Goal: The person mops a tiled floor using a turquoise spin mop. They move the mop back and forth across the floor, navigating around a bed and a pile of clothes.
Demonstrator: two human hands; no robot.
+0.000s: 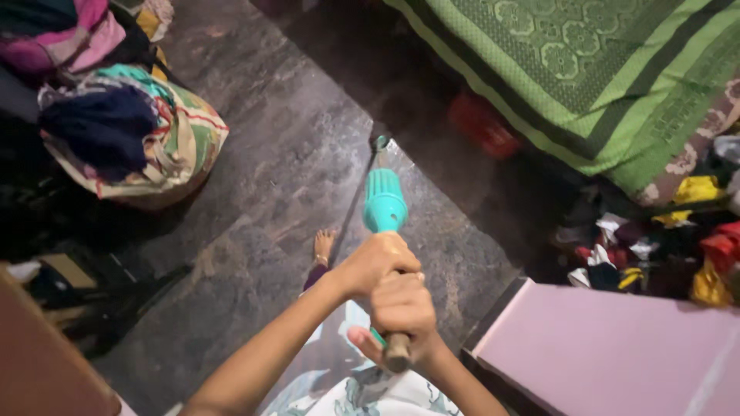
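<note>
A long tool with a turquoise ribbed handle (384,202) points away from me toward the dark stone floor (277,169). My left hand (373,262) grips its shaft just below the turquoise part. My right hand (401,306) is wrapped round the shaft closer to me, near its brown end (398,353). The tool's far end (379,142) reaches the floor near the bed's shadow and its head is hidden. My bare foot (323,245) shows on the floor beneath my arms.
A bed with a green patterned cover (593,69) stands at the upper right, a red object (482,123) beneath it. A bundle of clothes (131,135) sits at the upper left. Heaped coloured cloth (671,246) lies at right, beside a pink surface (617,354).
</note>
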